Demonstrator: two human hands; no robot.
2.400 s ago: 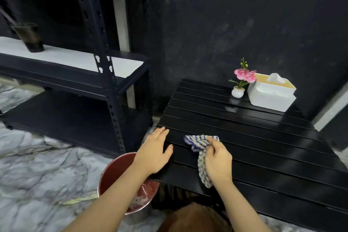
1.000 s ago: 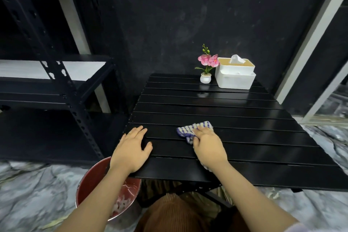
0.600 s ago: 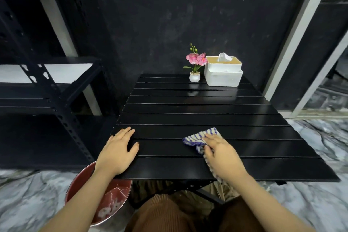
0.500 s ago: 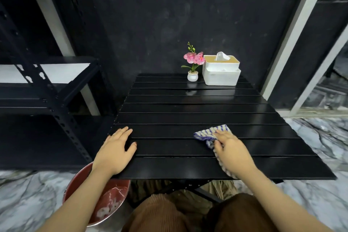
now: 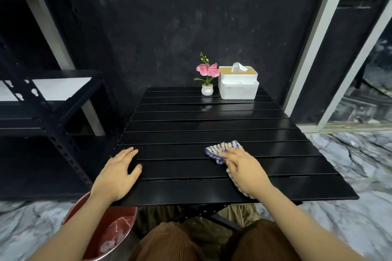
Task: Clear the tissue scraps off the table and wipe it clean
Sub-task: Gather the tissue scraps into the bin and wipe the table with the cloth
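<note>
Table (image 5: 212,125), black, slatted: no tissue scraps visible on it; the clearing looks done. Bin (image 5: 118,237), red, on the floor at the near left corner: pale crumpled bits inside, probably the scraps. Wiping under way; far slats likely left to do.

Cloth (image 5: 220,150), blue-and-white striped: flat on the near-right slats, under the right hand (image 5: 244,167), which presses on it with fingers outstretched, no grasp; one end trails beneath the wrist.

Left hand (image 5: 118,174): flat on the near left edge, holding nothing.

Flower pot (image 5: 207,89), tissue box (image 5: 238,86): far edge.

Bare table (image 5: 212,125) slats; flower pot (image 5: 207,89), tissue box (image 5: 238,87) at far edge.
</note>
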